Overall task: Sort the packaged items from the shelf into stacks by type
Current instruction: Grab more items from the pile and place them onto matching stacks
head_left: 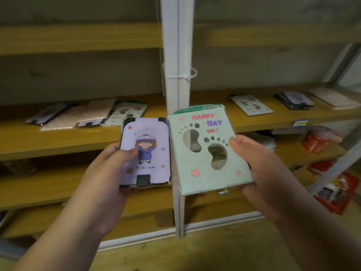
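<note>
Both hands are raised before a wooden shelf unit, each holding one packaged item, faces toward the camera. Left hand [109,163]: fingers curled behind a lilac package [145,151] printed with a cartoon child in a purple hat, thumb pressed on its front; the package is upright. Right hand [256,163]: grips a mint-green package [207,151] bearing two footprint cut-outs and the words "HAPPY DAY", thumb on its right front edge, fingers underneath; this package tilts slightly. The two held packages sit side by side, edges nearly touching, in front of a white upright post [176,55].

Middle shelf board [39,141], left bay, from left: a dark package [46,114], a pale pink package [82,116], and another mint-green footprint package [128,112], overlapping loosely. Right bay: a further footprint package [251,104], then a small pile of dark-edged packages [296,100], then pale pink packages [334,98] at the far right, each group apart from the next. Lower right: red bags [322,139], blurred.
</note>
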